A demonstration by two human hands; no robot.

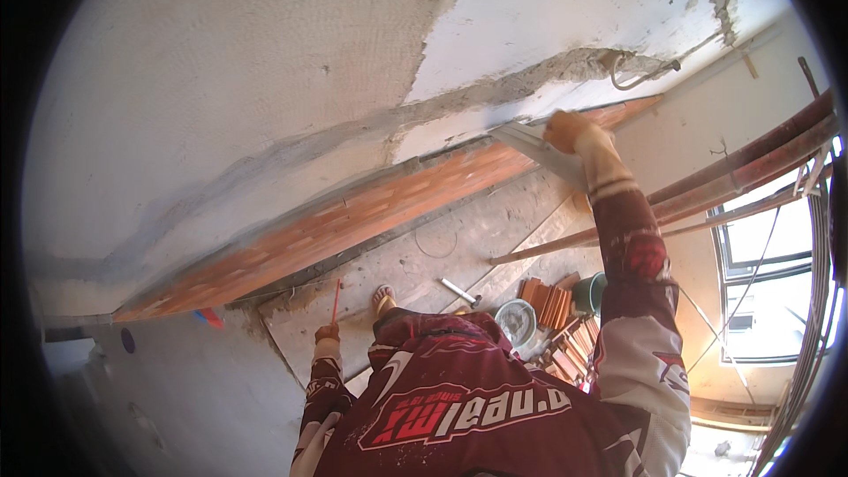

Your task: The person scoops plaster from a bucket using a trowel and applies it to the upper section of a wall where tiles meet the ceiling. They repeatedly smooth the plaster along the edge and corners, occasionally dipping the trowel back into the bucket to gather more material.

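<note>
My right hand [572, 134], raised and slightly blurred, is closed around a trowel with a flat grey blade [535, 147]. The blade's tip lies near the lower edge of the wall plaster [503, 119], just above a band of orange brick [389, 199]; whether it touches cannot be told. Low on the left, my left hand [328, 334] is closed on a thin red stick [336, 302] that points upward. Part of the wall is coated rough beige, and part is smooth white with a ragged grey strip between.
Reddish pipes or poles [751, 159] run along the right side near a window [773, 283]. On the floor are a bucket [515, 325], stacked orange bricks [546, 302], a dark green bucket [589, 291] and a white-handled tool [459, 291]. A bent pipe [629, 84] sticks out of the wall.
</note>
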